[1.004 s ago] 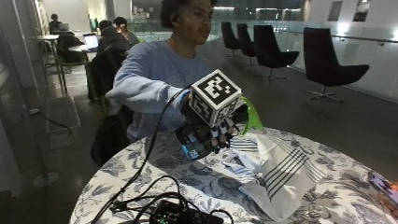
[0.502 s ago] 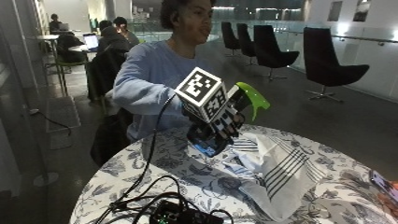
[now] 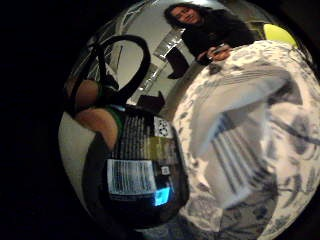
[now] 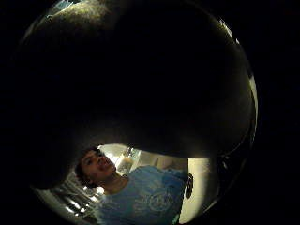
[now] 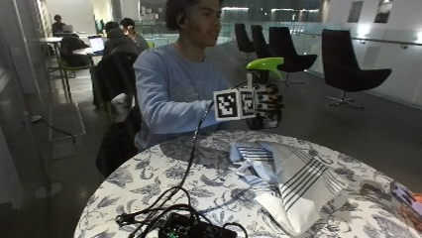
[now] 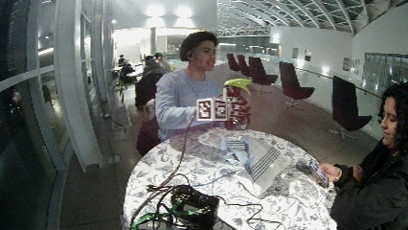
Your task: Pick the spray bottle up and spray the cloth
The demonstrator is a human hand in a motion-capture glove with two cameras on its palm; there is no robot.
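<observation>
Spray bottle [image 5: 265, 94]: dark body, green head.

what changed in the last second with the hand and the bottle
The gloved right hand, gripping the spray bottle, has lifted it from low over the table to chest height, upright now, green head on top. The striped cloth stayed crumpled on the table.
</observation>
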